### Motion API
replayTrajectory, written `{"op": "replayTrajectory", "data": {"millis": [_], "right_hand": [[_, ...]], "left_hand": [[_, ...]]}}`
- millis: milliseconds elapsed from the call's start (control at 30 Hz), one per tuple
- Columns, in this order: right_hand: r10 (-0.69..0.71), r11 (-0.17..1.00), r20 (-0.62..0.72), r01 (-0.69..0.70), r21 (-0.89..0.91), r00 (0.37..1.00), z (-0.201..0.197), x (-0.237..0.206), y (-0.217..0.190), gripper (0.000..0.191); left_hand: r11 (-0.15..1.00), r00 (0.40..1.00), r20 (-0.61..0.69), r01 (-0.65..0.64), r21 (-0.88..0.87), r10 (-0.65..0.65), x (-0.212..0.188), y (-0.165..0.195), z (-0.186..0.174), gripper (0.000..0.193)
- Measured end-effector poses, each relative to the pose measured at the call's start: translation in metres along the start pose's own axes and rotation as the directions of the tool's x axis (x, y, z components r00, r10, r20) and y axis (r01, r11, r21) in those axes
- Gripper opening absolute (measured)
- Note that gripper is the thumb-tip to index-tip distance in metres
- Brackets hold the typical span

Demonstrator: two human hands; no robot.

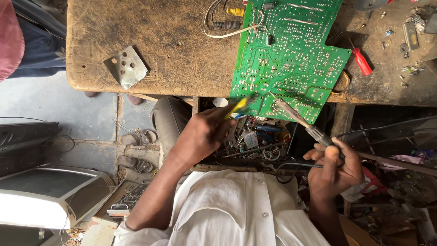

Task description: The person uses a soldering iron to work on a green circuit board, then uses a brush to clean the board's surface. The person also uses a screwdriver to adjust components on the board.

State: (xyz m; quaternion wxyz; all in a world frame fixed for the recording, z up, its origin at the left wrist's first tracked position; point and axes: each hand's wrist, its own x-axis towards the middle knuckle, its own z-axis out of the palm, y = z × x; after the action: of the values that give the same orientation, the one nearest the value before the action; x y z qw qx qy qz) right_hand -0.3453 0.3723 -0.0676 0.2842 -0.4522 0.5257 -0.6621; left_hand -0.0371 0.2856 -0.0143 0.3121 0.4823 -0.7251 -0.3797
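The green circuit board (291, 54) lies on the worn wooden bench (150, 45), its top edge cut off by the frame. The left hand (205, 134) pinches a yellow-tipped tool (239, 105) whose end is blurred at the board's edge. The right hand (334, 166) is clenched around a soldering iron (296, 116), tip on the board. An open drawer (255, 141) of jumbled parts is hard to make out. A red screwdriver (363, 61) rests on the bench beside the board.

left hand (205, 132): yellow tool (237, 105) | right hand (334, 166): soldering iron (296, 117) | green circuit board (291, 54)
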Motion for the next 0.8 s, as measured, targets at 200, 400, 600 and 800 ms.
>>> {"op": "replayTrajectory", "data": {"millis": [200, 400, 600, 800], "right_hand": [[0.016, 1.0, 0.028, -0.015, -0.013, 0.999, 0.004, 0.0, 0.003, 0.018], [0.007, 0.999, 0.04, -0.005, -0.037, 0.999, 0.007, 0.001, 0.007, 0.022], [0.0, 0.999, 0.048, 0.002, -0.05, 0.999, 0.007, 0.002, 0.008, 0.022], [-0.03, 0.998, 0.055, 0.033, -0.056, 0.998, 0.006, 0.003, 0.011, 0.022]], "left_hand": [[0.998, 0.992, -0.12, 0.042, -0.055, -0.048, -0.013, -0.016, 0.012, 0.045], [0.995, 0.989, -0.127, 0.065, -0.074, -0.074, -0.015, -0.026, 0.022, 0.046], [0.992, 0.989, -0.105, 0.097, -0.086, -0.106, -0.013, -0.026, 0.023, 0.046], [0.993, 0.99, -0.109, 0.075, -0.093, -0.085, -0.013, -0.025, 0.021, 0.047]]}}
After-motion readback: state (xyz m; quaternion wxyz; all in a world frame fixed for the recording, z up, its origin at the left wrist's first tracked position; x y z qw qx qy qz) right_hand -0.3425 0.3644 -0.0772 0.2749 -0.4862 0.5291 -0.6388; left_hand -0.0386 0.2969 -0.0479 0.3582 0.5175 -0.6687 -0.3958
